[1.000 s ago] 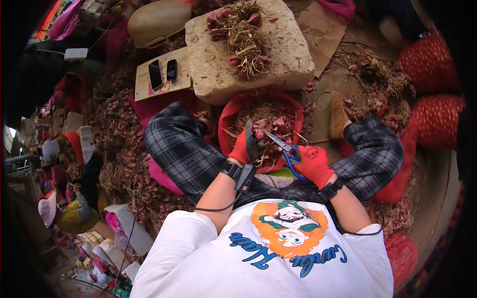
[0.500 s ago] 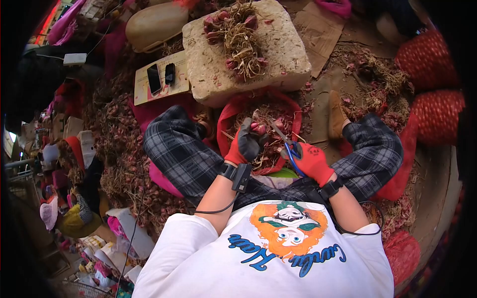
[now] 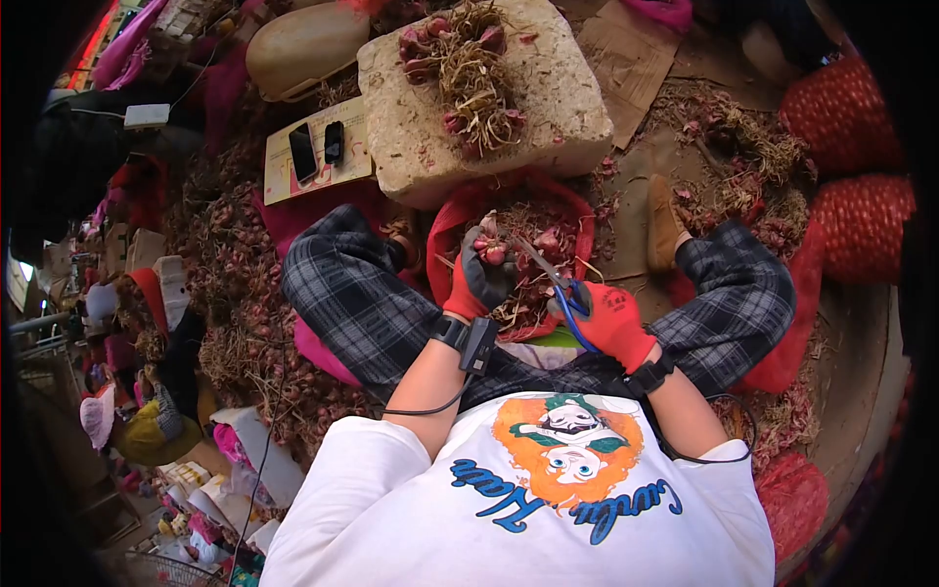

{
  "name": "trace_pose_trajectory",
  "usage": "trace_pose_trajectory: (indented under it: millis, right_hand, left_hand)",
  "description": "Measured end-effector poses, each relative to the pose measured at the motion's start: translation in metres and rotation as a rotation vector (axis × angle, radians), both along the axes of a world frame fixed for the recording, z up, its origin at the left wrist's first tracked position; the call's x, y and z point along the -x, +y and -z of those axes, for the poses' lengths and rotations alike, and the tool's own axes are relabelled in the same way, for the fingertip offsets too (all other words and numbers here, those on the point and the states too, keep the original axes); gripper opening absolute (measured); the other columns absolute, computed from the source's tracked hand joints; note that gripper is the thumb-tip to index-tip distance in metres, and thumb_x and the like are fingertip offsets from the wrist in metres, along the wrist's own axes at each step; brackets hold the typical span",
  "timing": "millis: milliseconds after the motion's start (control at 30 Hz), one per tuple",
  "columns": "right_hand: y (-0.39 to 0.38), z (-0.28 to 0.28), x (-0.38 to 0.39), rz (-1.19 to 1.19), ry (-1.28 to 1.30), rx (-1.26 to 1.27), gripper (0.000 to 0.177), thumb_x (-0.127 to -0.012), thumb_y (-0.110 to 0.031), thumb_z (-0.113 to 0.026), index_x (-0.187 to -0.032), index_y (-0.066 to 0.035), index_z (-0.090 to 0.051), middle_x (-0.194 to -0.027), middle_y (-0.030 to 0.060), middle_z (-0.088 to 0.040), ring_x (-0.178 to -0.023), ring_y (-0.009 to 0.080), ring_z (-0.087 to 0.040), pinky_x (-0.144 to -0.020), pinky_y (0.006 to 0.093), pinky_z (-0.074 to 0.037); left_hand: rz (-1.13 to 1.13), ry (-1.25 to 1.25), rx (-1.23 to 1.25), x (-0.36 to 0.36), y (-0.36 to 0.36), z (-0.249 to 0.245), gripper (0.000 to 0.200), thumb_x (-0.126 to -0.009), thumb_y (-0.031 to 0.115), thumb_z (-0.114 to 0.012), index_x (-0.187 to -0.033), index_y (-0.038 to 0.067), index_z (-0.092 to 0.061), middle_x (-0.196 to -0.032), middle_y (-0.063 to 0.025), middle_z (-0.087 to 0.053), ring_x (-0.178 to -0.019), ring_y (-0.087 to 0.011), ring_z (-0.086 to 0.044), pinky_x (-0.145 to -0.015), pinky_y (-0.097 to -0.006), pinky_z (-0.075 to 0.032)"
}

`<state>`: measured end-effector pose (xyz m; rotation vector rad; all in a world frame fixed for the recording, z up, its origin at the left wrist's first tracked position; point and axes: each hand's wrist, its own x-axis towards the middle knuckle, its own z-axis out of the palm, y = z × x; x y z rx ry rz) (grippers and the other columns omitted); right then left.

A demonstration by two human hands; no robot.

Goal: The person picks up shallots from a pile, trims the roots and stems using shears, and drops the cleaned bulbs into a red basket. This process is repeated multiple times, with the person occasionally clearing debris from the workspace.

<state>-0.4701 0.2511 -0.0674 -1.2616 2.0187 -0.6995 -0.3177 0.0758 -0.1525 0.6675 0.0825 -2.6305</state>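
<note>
My left hand (image 3: 477, 281), in a red glove with a dark palm, closes round a few reddish-purple shallots (image 3: 491, 250) above a red mesh sack (image 3: 440, 227). My right hand (image 3: 613, 321), gloved the same way, grips blue-handled scissors (image 3: 577, 311). The scissor blades point up and left, close to the shallots; a small gap seems to separate them. Inside the open sack lie more shallots and dry trimmings, partly hidden by my hands. A bunch of shallots with dry stems (image 3: 471, 83) rests on the pale block (image 3: 391, 161) beyond the sack.
Left of my legs spreads a large heap of shallots (image 3: 235, 323). A phone (image 3: 303, 154) and a small black device (image 3: 335, 144) lie on a board beside the block. Full red mesh sacks (image 3: 846, 117) stand at the right, near loose stems. A cardboard sheet (image 3: 626, 64) lies behind.
My left hand has risen slightly and turned, showing the shallots more clearly. The scissors have shifted a little left; my right hand still grips them.
</note>
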Motion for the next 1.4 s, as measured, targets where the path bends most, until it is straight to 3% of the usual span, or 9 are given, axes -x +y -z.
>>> trace_pose_trajectory:
  millis: [100, 500, 600, 800, 900, 1100, 1200, 1300, 1400]
  right_hand:
    - [0.001, -0.005, 0.002, -0.032, 0.049, -0.006, 0.033, -0.076, -0.043, -0.067, -0.081, -0.010, -0.063, -0.072, 0.0105, -0.062, -0.067, 0.0293, -0.061, -0.059, 0.0369, -0.045]
    - [0.004, -0.007, 0.003, -0.155, 0.390, 0.014, 0.041, -0.075, -0.049, -0.066, -0.075, -0.009, -0.059, -0.070, 0.0109, -0.061, -0.066, 0.0291, -0.061, -0.059, 0.0393, -0.046]
    - [0.007, 0.005, 0.004, -0.186, 0.369, 0.016, 0.040, -0.075, -0.048, -0.066, -0.074, -0.008, -0.058, -0.068, 0.0116, -0.059, -0.065, 0.0297, -0.060, -0.059, 0.0399, -0.046]
    - [0.005, 0.012, 0.005, -0.185, 0.168, -0.057, 0.038, -0.077, -0.046, -0.065, -0.078, -0.008, -0.060, -0.069, 0.0119, -0.061, -0.067, 0.0293, -0.061, -0.061, 0.0395, -0.046]
    - [0.005, 0.003, 0.005, -0.119, 0.049, -0.024, 0.037, -0.077, -0.045, -0.065, -0.079, -0.008, -0.060, -0.072, 0.0111, -0.062, -0.068, 0.0296, -0.062, -0.061, 0.0391, -0.047]
    - [0.005, 0.003, 0.005, -0.190, 0.280, -0.074, 0.040, -0.077, -0.049, -0.064, -0.083, -0.009, -0.062, -0.077, 0.0088, -0.064, -0.071, 0.0288, -0.063, -0.062, 0.0378, -0.047]
    - [0.008, 0.016, 0.007, -0.218, 0.355, -0.033, 0.043, -0.077, -0.051, -0.063, -0.085, -0.009, -0.063, -0.075, 0.0096, -0.064, -0.069, 0.0292, -0.063, -0.060, 0.0388, -0.047]
    - [0.007, 0.015, 0.007, -0.188, 0.207, -0.183, 0.037, -0.077, -0.046, -0.065, -0.085, -0.010, -0.064, -0.077, 0.0113, -0.065, -0.073, 0.0289, -0.064, -0.063, 0.0387, -0.049]
    - [0.003, 0.010, 0.010, 0.015, -0.018, -0.095, 0.033, -0.076, -0.038, -0.070, -0.088, -0.007, -0.067, -0.073, 0.0066, -0.066, -0.067, 0.0205, -0.064, -0.059, 0.0318, -0.047]
  left_hand:
    - [-0.136, -0.060, 0.060, 0.004, 0.005, -0.002, 0.012, -0.087, 0.026, -0.053, -0.077, 0.019, -0.051, -0.069, 0.0006, -0.052, -0.057, -0.0113, -0.049, -0.055, -0.0272, -0.043]
    - [0.084, -0.255, 0.171, 0.006, 0.005, -0.016, 0.015, -0.090, 0.031, -0.050, -0.081, 0.019, -0.050, -0.067, 0.0039, -0.050, -0.052, -0.0079, -0.047, -0.045, -0.0215, -0.038]
    - [0.269, -0.237, 0.097, 0.000, 0.000, -0.019, 0.019, -0.091, 0.033, -0.048, -0.077, 0.019, -0.051, -0.060, 0.0046, -0.049, -0.048, -0.0075, -0.045, -0.040, -0.0210, -0.035]
    - [0.289, -0.044, -0.064, 0.000, 0.003, -0.006, 0.028, -0.089, 0.038, -0.049, -0.068, 0.019, -0.050, -0.053, 0.0050, -0.047, -0.043, -0.0075, -0.042, -0.037, -0.0195, -0.033]
    - [0.309, -0.303, -0.052, 0.001, 0.005, -0.019, 0.029, -0.089, 0.039, -0.050, -0.068, 0.019, -0.049, -0.052, 0.0057, -0.046, -0.042, -0.0079, -0.041, -0.037, -0.0189, -0.033]
    - [0.266, -0.293, 0.053, 0.001, 0.009, -0.018, 0.030, -0.090, 0.043, -0.049, -0.072, 0.020, -0.050, -0.056, 0.0068, -0.048, -0.046, -0.0080, -0.045, -0.036, -0.0193, -0.033]
    - [0.349, -0.342, 0.141, -0.005, 0.002, -0.010, 0.030, -0.091, 0.046, -0.047, -0.075, 0.021, -0.048, -0.062, 0.0060, -0.049, -0.051, -0.0075, -0.047, -0.038, -0.0208, -0.034]
    - [0.304, -0.707, 0.207, 0.004, 0.007, -0.018, 0.030, -0.094, 0.045, -0.044, -0.081, 0.019, -0.049, -0.071, 0.0029, -0.052, -0.058, -0.0088, -0.049, -0.046, -0.0233, -0.039]
    - [0.077, -0.518, 0.465, 0.003, 0.013, 0.016, 0.032, -0.095, 0.044, -0.042, -0.089, 0.015, -0.052, -0.078, -0.0010, -0.054, -0.063, -0.0129, -0.052, -0.058, -0.0267, -0.043]
